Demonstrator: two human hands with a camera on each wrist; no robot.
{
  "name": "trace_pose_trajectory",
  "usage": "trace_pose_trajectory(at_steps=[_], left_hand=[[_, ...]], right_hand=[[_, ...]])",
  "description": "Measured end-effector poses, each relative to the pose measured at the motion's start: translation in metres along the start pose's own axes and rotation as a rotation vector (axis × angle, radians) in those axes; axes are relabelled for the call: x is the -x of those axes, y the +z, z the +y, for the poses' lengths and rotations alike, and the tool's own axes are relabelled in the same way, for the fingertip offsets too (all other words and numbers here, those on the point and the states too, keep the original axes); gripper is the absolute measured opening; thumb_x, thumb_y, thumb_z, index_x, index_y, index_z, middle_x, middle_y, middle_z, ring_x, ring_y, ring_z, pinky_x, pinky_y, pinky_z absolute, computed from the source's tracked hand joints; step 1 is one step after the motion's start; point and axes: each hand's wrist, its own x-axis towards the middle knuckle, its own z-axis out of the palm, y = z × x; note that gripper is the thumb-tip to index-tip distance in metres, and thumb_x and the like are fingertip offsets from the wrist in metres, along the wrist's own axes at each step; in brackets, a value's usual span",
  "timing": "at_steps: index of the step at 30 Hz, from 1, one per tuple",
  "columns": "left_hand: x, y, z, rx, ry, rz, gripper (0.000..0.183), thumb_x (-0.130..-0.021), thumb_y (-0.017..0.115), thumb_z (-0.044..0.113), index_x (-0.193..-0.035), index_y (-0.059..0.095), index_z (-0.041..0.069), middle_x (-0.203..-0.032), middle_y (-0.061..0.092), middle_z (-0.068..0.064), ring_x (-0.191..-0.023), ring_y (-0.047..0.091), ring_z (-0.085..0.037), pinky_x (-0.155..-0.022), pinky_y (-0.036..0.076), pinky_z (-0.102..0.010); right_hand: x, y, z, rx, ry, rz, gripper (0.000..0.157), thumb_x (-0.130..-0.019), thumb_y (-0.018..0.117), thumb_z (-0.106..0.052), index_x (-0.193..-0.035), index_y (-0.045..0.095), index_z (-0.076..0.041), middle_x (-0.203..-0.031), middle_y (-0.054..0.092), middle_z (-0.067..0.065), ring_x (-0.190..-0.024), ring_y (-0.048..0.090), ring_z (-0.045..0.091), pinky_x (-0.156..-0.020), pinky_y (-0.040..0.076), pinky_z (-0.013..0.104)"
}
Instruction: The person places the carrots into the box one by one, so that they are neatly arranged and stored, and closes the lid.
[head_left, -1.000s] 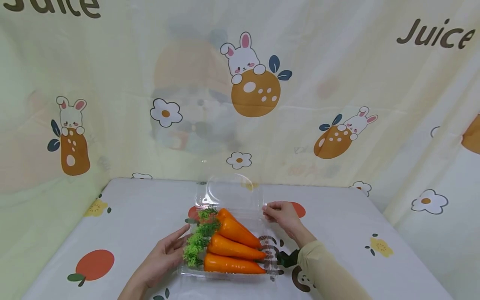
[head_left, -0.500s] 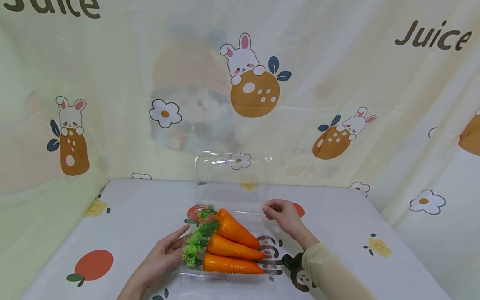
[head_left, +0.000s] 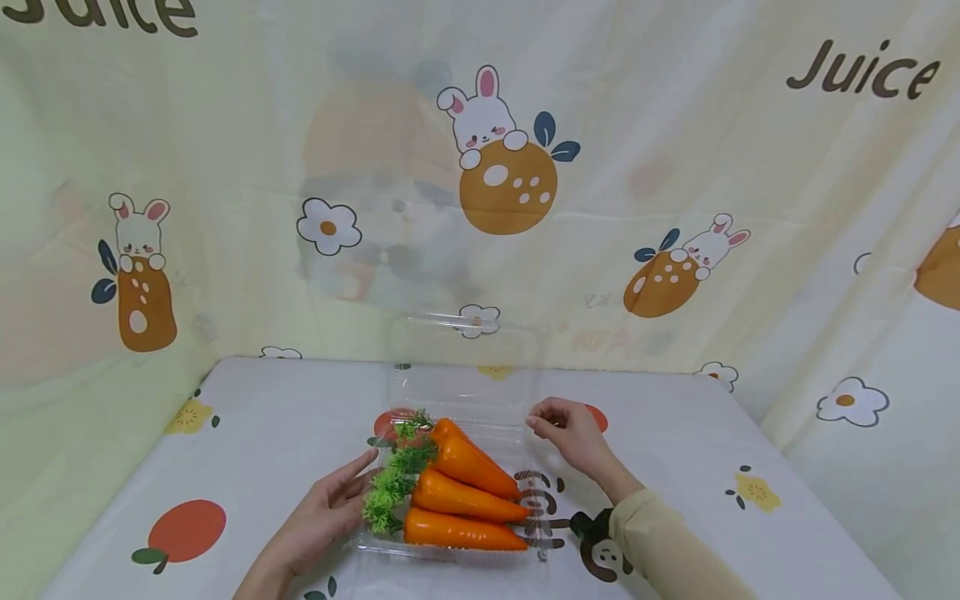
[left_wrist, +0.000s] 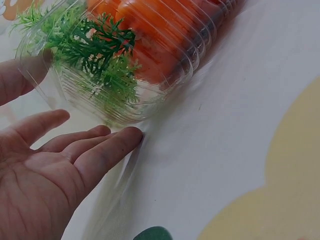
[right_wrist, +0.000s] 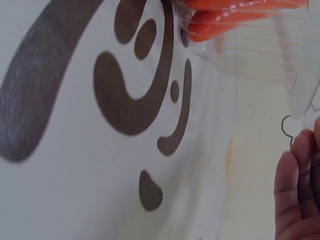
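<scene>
In the head view a clear plastic clamshell box lies on the table with its transparent lid raised at the back. Several orange carrots with green leafy tops lie side by side inside, tips to the right. My left hand rests along the box's left side, its fingers extended; the left wrist view shows the fingertips right at the box's lower end. At the back right corner, my right hand pinches the clamshell's edge between thumb and fingers. In the right wrist view its fingertips meet the plastic corner.
The table is covered by a white cloth printed with fruit, flowers and a dark animal figure. A pale curtain with bunny prints hangs behind and at both sides. The raised lid reaches in front of it.
The lid swung back from a forward tilt, then dipped a little lower in view. My right hand has barely shifted; my left hand and the carrots have kept their places.
</scene>
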Motion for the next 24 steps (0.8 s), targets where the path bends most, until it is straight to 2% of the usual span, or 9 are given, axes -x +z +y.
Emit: trace_pose_trajectory(at_steps=[2, 9, 15, 17, 20, 24], left_hand=[[0.000, 0.000, 0.000, 0.001, 0.004, -0.003, 0.079, -0.093, 0.054, -0.004, -0.161, 0.015, -0.004, -0.161, 0.023, -0.037, -0.148, 0.036, -0.047, -0.084, 0.051, -0.019], [-0.001, -0.001, -0.001, 0.002, 0.009, -0.010, 0.079, -0.093, 0.055, -0.003, -0.161, 0.015, -0.005, -0.161, 0.023, -0.037, -0.147, 0.040, -0.043, -0.085, 0.052, -0.019], [-0.001, -0.001, -0.002, 0.015, 0.020, -0.024, 0.076, -0.096, 0.055, 0.000, -0.161, 0.014, -0.006, -0.161, 0.024, -0.037, -0.142, 0.050, -0.032, -0.094, 0.054, -0.021], [0.000, 0.000, -0.002, 0.017, 0.012, -0.021, 0.073, -0.100, 0.054, 0.004, -0.161, 0.014, -0.005, -0.161, 0.024, -0.036, -0.139, 0.052, -0.027, -0.095, 0.055, -0.023], [0.000, 0.001, 0.000, 0.013, -0.009, -0.005, 0.070, -0.104, 0.054, 0.013, -0.160, 0.015, -0.006, -0.161, 0.026, -0.035, -0.138, 0.055, -0.027, -0.098, 0.056, -0.028], [0.000, 0.002, 0.000, -0.003, -0.037, 0.024, 0.069, -0.105, 0.054, 0.018, -0.160, 0.018, -0.006, -0.161, 0.029, -0.034, -0.141, 0.051, -0.038, -0.100, 0.056, -0.033]], right_hand=[[0.000, -0.001, 0.001, 0.009, -0.028, -0.004, 0.009, -0.095, 0.072, -0.016, -0.096, 0.074, -0.007, -0.085, 0.071, 0.009, -0.076, 0.063, 0.025, -0.065, 0.052, 0.023], [0.003, -0.004, 0.003, 0.096, -0.158, -0.018, 0.007, -0.093, 0.075, -0.016, -0.090, 0.076, -0.010, -0.086, 0.074, 0.001, -0.075, 0.062, 0.008, -0.073, 0.057, 0.021], [0.004, -0.004, 0.010, 0.166, -0.303, -0.008, 0.001, -0.091, 0.077, -0.012, -0.090, 0.077, -0.011, -0.086, 0.075, -0.003, -0.078, 0.068, 0.007, -0.078, 0.061, 0.024], [0.004, -0.005, 0.011, 0.203, -0.345, 0.004, 0.004, -0.090, 0.077, -0.009, -0.090, 0.078, -0.014, -0.086, 0.074, -0.005, -0.079, 0.068, 0.006, -0.078, 0.061, 0.025], [0.005, -0.005, 0.012, 0.262, -0.401, 0.018, 0.009, -0.087, 0.079, -0.007, -0.089, 0.078, -0.015, -0.085, 0.074, -0.006, -0.079, 0.066, 0.004, -0.076, 0.061, 0.026], [0.005, -0.005, 0.012, 0.327, -0.468, 0.037, 0.008, -0.085, 0.081, -0.006, -0.089, 0.079, -0.012, -0.084, 0.074, -0.006, -0.078, 0.064, 0.005, -0.071, 0.061, 0.029]])
